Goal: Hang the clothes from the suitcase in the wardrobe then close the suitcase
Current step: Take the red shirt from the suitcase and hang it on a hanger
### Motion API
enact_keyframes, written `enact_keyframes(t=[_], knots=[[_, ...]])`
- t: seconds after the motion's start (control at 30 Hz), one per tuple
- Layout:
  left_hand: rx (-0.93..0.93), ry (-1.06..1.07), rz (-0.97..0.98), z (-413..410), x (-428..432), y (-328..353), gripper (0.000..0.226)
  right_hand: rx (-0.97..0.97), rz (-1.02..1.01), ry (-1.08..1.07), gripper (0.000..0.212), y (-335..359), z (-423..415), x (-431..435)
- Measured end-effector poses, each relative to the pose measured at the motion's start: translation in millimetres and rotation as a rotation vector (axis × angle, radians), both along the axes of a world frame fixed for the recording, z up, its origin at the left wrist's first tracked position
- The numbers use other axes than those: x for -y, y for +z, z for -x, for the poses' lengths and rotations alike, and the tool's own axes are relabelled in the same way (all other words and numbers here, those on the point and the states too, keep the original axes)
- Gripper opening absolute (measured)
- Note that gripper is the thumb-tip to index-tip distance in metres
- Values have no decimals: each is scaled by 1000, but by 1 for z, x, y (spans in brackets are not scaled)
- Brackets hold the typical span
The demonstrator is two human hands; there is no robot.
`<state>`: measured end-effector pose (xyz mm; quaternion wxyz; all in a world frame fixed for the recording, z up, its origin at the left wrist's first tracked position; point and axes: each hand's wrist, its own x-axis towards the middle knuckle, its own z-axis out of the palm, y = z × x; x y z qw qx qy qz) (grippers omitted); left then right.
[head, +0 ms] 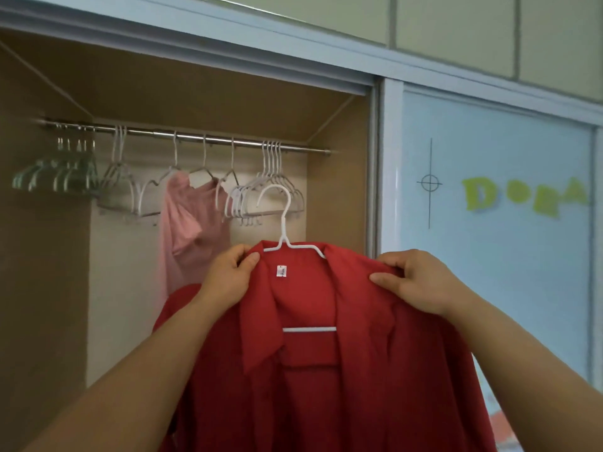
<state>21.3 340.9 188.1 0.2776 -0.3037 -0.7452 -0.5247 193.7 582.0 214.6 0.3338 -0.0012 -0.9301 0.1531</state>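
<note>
Hands (225, 277) (419, 282) on red shirt (326, 396) before wardrobe (336, 177)

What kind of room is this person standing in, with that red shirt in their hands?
Most likely a bedroom, at an open built-in wardrobe. A metal rail carries empty hangers and a pink garment, and the sliding door beside it bears stuck-on green letters, hinting at a home.

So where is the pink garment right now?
The pink garment hangs left of centre in the head view, on the rail between empty white hangers, behind the left hand gripping the red shirt.
</note>
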Motion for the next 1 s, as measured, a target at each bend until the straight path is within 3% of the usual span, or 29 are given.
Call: enact_keyframes(t=[0.1, 0.23, 0.47, 0.53, 0.63, 0.8, 0.93, 1.0], knots=[[-1, 14, -15, 11, -22, 13, 13, -31, -54, -49, 30, 8, -1, -7], [12, 64, -39, 26, -48, 33, 18, -31, -107, -87, 6, 25, 1, -8], [94, -20, -80, 62, -98, 47, 24, -62, -230, -387, 24, 56, 22, 10], [105, -57, -70, 76, -111, 51, 25, -70, -209, -461, 26, 64, 31, 12], [79, -73, 8, 100, -122, 63, 26, -89, -175, -549, 6, 78, 52, 15], [-121, 29, 128, 137, -116, 83, 37, -113, -32, -682, 28, 103, 110, 19], [-139, -17, 219, 170, -106, 79, 45, -176, 99, -695, 11, 116, 160, 30], [-102, -86, 240, 186, -108, 73, 50, -206, 152, -691, 12, 126, 181, 32]])
